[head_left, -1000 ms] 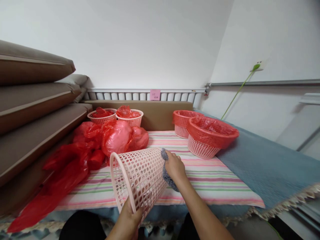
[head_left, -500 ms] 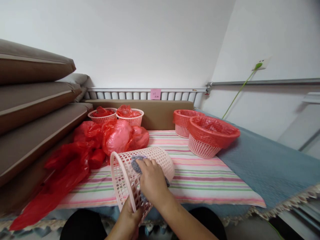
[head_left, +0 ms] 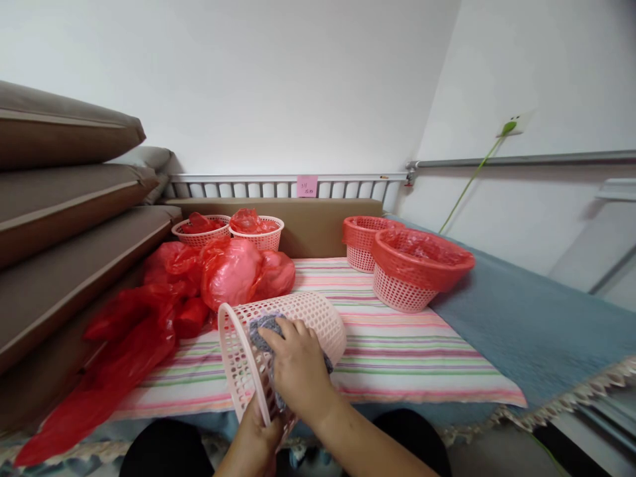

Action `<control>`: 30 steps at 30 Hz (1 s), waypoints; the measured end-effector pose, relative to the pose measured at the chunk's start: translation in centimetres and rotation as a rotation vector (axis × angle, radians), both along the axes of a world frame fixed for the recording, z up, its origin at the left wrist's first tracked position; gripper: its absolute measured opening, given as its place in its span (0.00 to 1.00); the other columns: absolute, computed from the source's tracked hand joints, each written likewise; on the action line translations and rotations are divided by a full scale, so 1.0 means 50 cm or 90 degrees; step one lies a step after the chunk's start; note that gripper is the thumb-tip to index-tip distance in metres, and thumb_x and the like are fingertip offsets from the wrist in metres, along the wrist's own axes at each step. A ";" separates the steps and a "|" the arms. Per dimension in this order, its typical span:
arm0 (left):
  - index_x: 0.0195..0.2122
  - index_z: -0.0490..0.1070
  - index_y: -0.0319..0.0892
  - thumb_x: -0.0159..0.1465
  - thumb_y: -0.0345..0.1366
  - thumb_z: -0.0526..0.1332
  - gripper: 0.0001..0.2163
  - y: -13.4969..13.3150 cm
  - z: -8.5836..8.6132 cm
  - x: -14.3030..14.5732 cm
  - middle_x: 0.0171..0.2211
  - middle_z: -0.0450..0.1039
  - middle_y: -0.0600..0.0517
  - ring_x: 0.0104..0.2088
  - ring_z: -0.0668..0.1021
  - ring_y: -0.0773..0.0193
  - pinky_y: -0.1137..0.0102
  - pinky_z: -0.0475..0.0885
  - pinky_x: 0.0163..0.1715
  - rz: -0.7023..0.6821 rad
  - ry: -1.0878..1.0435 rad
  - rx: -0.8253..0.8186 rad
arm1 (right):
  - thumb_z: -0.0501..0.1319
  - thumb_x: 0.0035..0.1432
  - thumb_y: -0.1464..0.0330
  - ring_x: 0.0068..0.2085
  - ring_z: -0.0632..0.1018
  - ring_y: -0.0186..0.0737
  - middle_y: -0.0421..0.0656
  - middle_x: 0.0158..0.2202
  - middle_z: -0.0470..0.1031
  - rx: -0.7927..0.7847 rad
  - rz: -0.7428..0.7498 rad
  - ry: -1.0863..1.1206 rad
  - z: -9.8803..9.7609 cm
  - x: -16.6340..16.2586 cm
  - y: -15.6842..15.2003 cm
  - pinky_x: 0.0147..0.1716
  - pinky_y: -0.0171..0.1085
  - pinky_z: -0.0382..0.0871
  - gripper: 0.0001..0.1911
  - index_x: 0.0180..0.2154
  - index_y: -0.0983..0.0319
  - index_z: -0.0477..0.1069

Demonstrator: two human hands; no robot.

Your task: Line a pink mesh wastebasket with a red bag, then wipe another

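Observation:
A pale pink perforated plastic basket (head_left: 318,315) lies on its side on the striped cloth, its open rim facing left toward me. My left hand (head_left: 256,430) grips the rim at the near lower edge, thumb on the outside. With my right hand (head_left: 298,364) I press a grey-blue cleaning cloth (head_left: 267,329) against the basket's outer wall. The cloth shows above and below my fingers; the part beneath my palm is hidden.
Crumpled red plastic bags (head_left: 231,271) lie left of the basket. Behind them stand two baskets (head_left: 257,240) with red bags inside. At right are two baskets (head_left: 405,291) lined with red bags. Stacked cushions (head_left: 74,232) rise at left; a striped cloth (head_left: 397,358) covers the surface.
My right hand and the cloth have slid slightly left along the basket wall toward the rim. My left hand keeps its hold, and the basket stays almost where it was.

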State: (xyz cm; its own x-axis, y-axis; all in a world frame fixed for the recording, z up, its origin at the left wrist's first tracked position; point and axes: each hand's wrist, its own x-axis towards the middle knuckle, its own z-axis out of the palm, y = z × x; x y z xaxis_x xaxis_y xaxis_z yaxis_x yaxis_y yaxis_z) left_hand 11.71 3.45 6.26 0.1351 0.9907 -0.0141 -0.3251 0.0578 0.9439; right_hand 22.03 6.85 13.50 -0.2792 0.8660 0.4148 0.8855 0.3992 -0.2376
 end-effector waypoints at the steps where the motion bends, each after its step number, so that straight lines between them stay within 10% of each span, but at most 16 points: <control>1: 0.47 0.71 0.41 0.47 0.35 0.68 0.24 -0.003 0.006 0.001 0.49 0.74 0.43 0.53 0.71 0.46 0.55 0.63 0.54 -0.015 -0.006 -0.011 | 0.51 0.58 0.71 0.49 0.64 0.45 0.42 0.52 0.65 0.000 -0.021 -0.002 -0.003 0.007 0.009 0.44 0.42 0.56 0.22 0.52 0.48 0.64; 14: 0.49 0.70 0.42 0.45 0.42 0.70 0.29 -0.016 0.005 0.026 0.50 0.73 0.41 0.52 0.72 0.47 0.58 0.64 0.55 0.020 -0.041 -0.016 | 0.47 0.59 0.74 0.44 0.68 0.45 0.47 0.47 0.69 -0.064 -0.316 -0.066 -0.054 0.169 0.141 0.37 0.38 0.58 0.23 0.54 0.53 0.63; 30: 0.57 0.59 0.39 0.49 0.32 0.64 0.32 0.019 0.094 0.005 0.53 0.70 0.41 0.53 0.71 0.48 0.57 0.64 0.54 0.049 -0.072 -0.054 | 0.47 0.58 0.75 0.43 0.70 0.45 0.46 0.46 0.70 -0.052 -0.341 -0.036 -0.073 0.192 0.135 0.36 0.38 0.59 0.23 0.54 0.55 0.63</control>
